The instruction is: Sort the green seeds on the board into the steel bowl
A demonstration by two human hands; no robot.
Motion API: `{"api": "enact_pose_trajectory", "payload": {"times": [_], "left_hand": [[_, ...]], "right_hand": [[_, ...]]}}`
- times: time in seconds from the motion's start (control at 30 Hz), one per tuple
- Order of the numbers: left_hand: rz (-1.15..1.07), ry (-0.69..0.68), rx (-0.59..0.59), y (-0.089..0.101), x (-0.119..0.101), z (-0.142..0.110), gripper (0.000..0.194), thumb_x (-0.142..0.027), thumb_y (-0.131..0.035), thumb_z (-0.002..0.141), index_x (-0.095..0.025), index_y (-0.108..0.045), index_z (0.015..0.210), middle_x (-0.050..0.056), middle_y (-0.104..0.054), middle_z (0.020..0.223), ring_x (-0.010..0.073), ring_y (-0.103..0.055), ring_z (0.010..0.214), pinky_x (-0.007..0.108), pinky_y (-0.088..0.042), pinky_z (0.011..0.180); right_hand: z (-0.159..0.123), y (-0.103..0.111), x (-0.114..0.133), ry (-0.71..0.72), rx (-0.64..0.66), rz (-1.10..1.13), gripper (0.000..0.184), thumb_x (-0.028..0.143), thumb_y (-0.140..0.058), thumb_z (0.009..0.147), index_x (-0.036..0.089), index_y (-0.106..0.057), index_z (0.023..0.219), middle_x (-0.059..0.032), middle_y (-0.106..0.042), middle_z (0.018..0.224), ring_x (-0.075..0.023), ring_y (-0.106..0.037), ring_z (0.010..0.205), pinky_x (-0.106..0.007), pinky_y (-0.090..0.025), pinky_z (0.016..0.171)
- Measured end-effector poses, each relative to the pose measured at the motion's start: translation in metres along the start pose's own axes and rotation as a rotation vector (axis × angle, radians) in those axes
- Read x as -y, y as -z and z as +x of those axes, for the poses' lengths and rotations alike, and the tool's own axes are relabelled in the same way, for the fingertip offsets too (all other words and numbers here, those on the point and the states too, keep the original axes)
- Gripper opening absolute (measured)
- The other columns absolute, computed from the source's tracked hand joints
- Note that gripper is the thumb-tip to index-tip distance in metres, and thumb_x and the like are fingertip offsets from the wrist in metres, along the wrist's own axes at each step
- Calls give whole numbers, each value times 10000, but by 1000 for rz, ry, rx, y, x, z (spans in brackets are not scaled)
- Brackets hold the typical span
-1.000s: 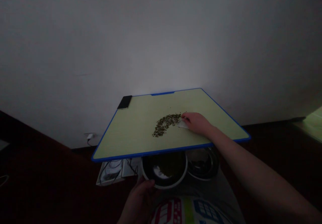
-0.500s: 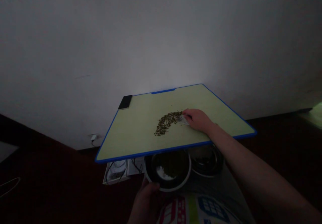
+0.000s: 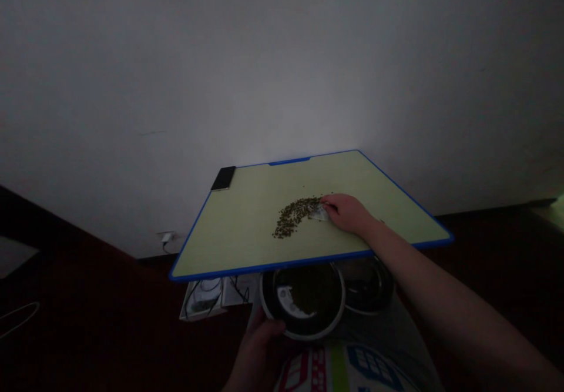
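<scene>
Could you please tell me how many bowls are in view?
2. The left bowl is in the left hand, at the table's near edge; the right bowl is beside it, partly covered by the table. More could be hidden underneath.

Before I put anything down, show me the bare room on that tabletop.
Bare: the left front of the tabletop, between phone, grains and blue rim; the back right corner, beyond the right hand. Crowded: the middle, where grains curve to that hand and its pale piece.
</scene>
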State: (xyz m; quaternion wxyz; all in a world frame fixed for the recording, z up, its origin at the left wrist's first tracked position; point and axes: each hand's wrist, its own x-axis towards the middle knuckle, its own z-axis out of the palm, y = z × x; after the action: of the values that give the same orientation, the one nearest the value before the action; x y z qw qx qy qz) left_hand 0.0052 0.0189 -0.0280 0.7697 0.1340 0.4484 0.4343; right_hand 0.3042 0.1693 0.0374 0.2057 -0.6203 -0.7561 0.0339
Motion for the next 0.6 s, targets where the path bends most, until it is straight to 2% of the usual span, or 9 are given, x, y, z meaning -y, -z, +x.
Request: {"api": "enact_pose_trajectory", "payload": {"times": [0.23,0.43,0.6], "left_hand": [[14,-3,1,-1,0,-2,857,-74,-747,607,-265,-561,1422,141,-789,1225,401,-740,1110,535,-613,920],[16,10,74,4,1,1,835,-92,-735,617,-241,-562,1420,118,-820,1104,393,-745,1103,548,-594,952],[19,4,81,3,0,-1,821,-79,-729,642,-255,-564,1427,100,-831,1068,375,-750,1095,529,-593,951]], "right_hand": [[2,-4,-1,15,-19,-7,319,217,-485,993,170,-731,1191,-125,-768,1192,-253,-702,1083,-364,-491,992],[2,-5,1,56,-30,-22,319,205,-496,984,153,-735,1188,-136,-767,1192,-264,-703,1096,-368,-498,987],[3,-2,9,54,-28,-30,316,209,-485,994,141,-735,1175,-137,-778,1130,-262,-707,1045,-363,-501,948]]}}
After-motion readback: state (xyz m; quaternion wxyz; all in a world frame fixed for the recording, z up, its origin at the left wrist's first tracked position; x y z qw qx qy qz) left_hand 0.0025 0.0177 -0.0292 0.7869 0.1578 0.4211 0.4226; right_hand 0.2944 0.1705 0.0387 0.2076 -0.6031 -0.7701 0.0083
